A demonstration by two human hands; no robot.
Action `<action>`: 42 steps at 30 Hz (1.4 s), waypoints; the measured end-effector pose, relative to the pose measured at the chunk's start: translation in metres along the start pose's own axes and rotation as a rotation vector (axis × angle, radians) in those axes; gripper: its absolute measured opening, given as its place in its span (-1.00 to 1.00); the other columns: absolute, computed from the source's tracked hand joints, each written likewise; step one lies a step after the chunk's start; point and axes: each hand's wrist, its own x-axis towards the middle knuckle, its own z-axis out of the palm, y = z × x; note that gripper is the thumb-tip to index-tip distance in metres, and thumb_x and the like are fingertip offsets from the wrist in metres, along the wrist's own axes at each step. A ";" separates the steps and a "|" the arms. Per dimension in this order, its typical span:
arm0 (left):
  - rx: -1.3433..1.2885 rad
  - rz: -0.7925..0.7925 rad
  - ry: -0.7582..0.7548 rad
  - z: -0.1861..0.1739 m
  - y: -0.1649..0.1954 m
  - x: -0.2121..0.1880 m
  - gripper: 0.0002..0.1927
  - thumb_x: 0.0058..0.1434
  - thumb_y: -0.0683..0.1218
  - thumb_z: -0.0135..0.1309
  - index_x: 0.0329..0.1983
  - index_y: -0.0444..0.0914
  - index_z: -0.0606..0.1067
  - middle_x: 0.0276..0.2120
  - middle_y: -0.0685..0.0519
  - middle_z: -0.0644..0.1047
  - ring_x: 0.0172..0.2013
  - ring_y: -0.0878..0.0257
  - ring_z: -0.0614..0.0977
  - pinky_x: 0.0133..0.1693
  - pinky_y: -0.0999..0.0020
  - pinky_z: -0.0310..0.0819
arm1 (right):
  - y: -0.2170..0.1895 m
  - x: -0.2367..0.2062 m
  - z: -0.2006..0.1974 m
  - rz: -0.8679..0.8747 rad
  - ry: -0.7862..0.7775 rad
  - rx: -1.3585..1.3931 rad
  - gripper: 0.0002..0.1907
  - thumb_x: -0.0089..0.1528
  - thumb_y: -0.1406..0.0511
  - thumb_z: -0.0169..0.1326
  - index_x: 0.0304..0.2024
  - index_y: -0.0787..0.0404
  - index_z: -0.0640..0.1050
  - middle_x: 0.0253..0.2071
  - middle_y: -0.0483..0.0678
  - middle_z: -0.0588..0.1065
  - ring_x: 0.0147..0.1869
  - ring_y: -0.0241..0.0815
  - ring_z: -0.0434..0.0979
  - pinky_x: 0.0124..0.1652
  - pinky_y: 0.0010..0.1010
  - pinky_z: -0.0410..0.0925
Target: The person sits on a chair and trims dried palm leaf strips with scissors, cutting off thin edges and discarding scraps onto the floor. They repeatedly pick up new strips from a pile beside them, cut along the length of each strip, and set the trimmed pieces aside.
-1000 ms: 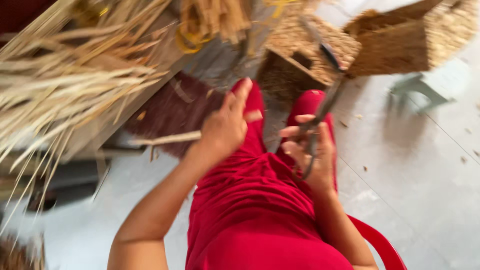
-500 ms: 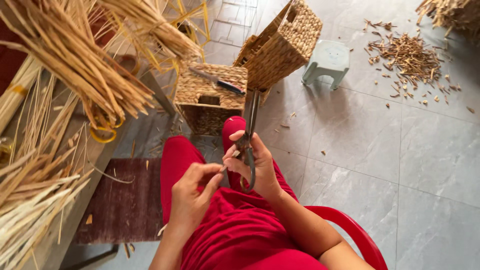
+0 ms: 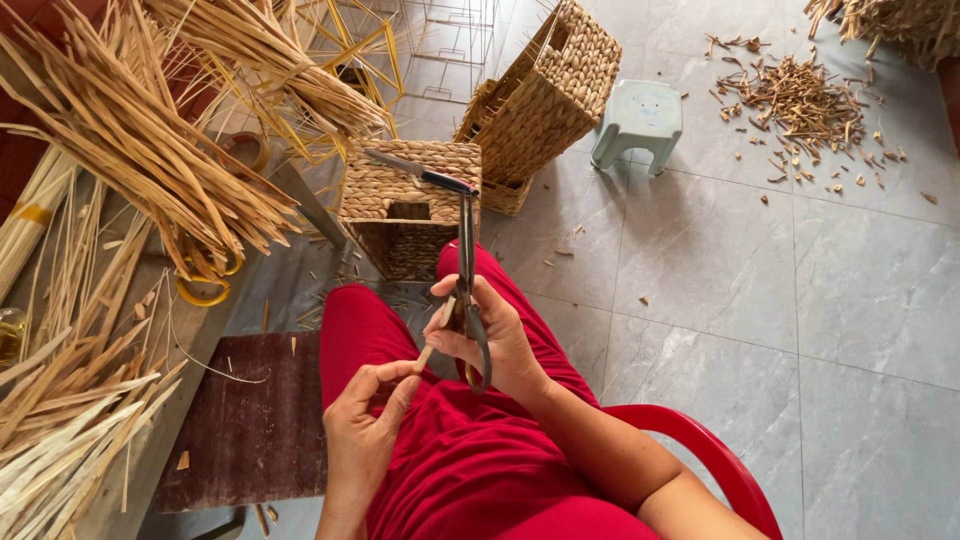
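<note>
Scissors (image 3: 467, 290) gripped in right hand (image 3: 500, 345), blades opened wide and pointing away over the lap, one blade angled left across the near basket. Short pale strip of straw (image 3: 432, 338) pinched between left hand (image 3: 365, 425) and right, tip beside the scissor pivot. Left fingers (image 3: 395, 385) narrow, closed on the strip's lower end; right fingers (image 3: 455, 352) curled through and around the scissor handles. Both hands over red trousers (image 3: 450, 460), above a red plastic chair (image 3: 720, 465). Left of the knees, dark brown board (image 3: 250, 420) flat on the grey tiled floor (image 3: 800, 300). Further left, loose straw bundles (image 3: 130, 170) piled across, with yellow bands (image 3: 205, 285) around some ends. Just past the knees, low woven basket (image 3: 400, 195) with a handle slot. Behind it, taller woven basket (image 3: 555, 85) tipped on its side. Beside that, small pale green stool (image 3: 638, 120). Far right, scattered straw offcuts (image 3: 800, 100) on the tiles.
</note>
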 end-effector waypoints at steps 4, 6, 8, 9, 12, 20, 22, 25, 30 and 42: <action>-0.119 -0.029 0.048 -0.002 -0.006 0.000 -0.84 0.27 -0.17 0.16 -0.12 -0.29 0.65 -0.38 0.12 0.67 -0.38 0.44 0.63 -0.34 0.50 0.55 | 0.001 0.001 0.010 0.034 -0.030 0.027 -0.47 0.29 0.50 0.21 0.27 0.25 0.35 -0.17 -0.08 0.55 -0.14 -0.37 0.54 -0.15 -0.55 0.40; -0.162 0.009 0.018 -0.002 -0.009 0.000 -0.88 0.31 -0.19 0.14 -0.13 -0.30 0.62 -0.39 0.12 0.65 -0.37 0.45 0.62 -0.31 0.52 0.54 | 0.003 -0.002 0.018 0.054 -0.061 0.030 -0.46 0.27 0.51 0.21 0.26 0.24 0.34 -0.17 -0.07 0.56 -0.13 -0.36 0.56 -0.14 -0.55 0.42; -0.189 -0.007 0.006 -0.003 -0.015 -0.001 -0.91 0.35 -0.19 0.13 -0.14 -0.30 0.59 -0.40 0.12 0.63 -0.37 0.46 0.61 -0.32 0.53 0.52 | 0.006 -0.004 0.021 0.090 -0.064 -0.014 -0.48 0.27 0.51 0.21 0.24 0.23 0.34 -0.18 -0.07 0.57 -0.16 -0.35 0.57 -0.16 -0.53 0.46; -0.198 -0.025 0.011 -0.003 -0.017 -0.001 -0.91 0.36 -0.19 0.12 -0.14 -0.30 0.58 -0.40 0.12 0.62 -0.39 0.46 0.60 -0.34 0.54 0.52 | 0.009 -0.005 0.021 0.114 -0.048 -0.024 -0.47 0.27 0.51 0.21 0.24 0.23 0.33 -0.17 -0.07 0.56 -0.15 -0.35 0.57 -0.17 -0.54 0.45; -0.277 -0.067 0.019 -0.005 -0.027 0.001 -0.92 0.37 -0.18 0.11 -0.14 -0.31 0.55 -0.37 0.11 0.63 -0.38 0.45 0.63 -0.33 0.54 0.56 | 0.022 -0.003 0.021 0.155 -0.016 -0.076 -0.45 0.27 0.51 0.22 0.26 0.23 0.33 -0.15 -0.06 0.56 -0.12 -0.33 0.57 -0.16 -0.54 0.43; -0.488 -0.163 -0.197 -0.013 -0.036 0.010 -0.93 0.41 -0.17 0.02 -0.10 -0.27 0.44 -0.38 0.05 0.65 -0.50 0.45 0.60 -0.44 0.56 0.51 | 0.038 0.009 0.017 0.107 0.077 0.183 -0.44 0.25 0.50 0.22 0.27 0.25 0.35 -0.14 -0.03 0.52 -0.13 -0.23 0.56 -0.13 -0.43 0.45; -0.484 -0.190 -0.238 -0.016 -0.035 0.010 -0.94 0.43 -0.17 0.01 -0.11 -0.28 0.44 -0.40 0.04 0.65 -0.53 0.45 0.58 -0.47 0.57 0.45 | 0.033 0.013 0.010 0.094 0.121 0.259 -0.46 0.27 0.49 0.20 0.28 0.27 0.35 -0.15 -0.01 0.51 -0.18 -0.24 0.52 -0.17 -0.43 0.42; -0.447 -0.205 -0.267 -0.019 -0.034 0.009 -0.94 0.43 -0.17 0.02 -0.13 -0.28 0.44 -0.41 0.04 0.65 -0.54 0.45 0.58 -0.49 0.58 0.43 | 0.028 0.018 0.001 0.091 0.163 0.343 -0.47 0.30 0.49 0.19 0.29 0.28 0.34 -0.16 -0.01 0.50 -0.20 -0.25 0.48 -0.18 -0.42 0.39; -0.323 -0.102 -0.123 -0.019 -0.031 0.007 -0.95 0.41 -0.18 0.06 -0.16 -0.27 0.45 -0.37 0.07 0.67 -0.48 0.47 0.63 -0.43 0.57 0.52 | 0.027 0.021 -0.002 0.075 0.222 0.285 -0.54 0.38 0.45 0.13 0.30 0.30 0.33 -0.15 0.02 0.51 -0.21 -0.26 0.50 -0.16 -0.44 0.41; 0.363 0.451 0.207 -0.002 -0.017 0.005 -0.78 0.26 -0.27 0.24 -0.12 -0.25 0.45 -0.22 0.02 0.56 -0.25 0.15 0.67 -0.23 0.28 0.59 | 0.039 0.008 0.014 0.067 0.202 0.071 -0.55 0.34 0.55 0.14 0.21 0.27 0.31 -0.14 -0.04 0.48 -0.14 -0.28 0.57 -0.11 -0.45 0.51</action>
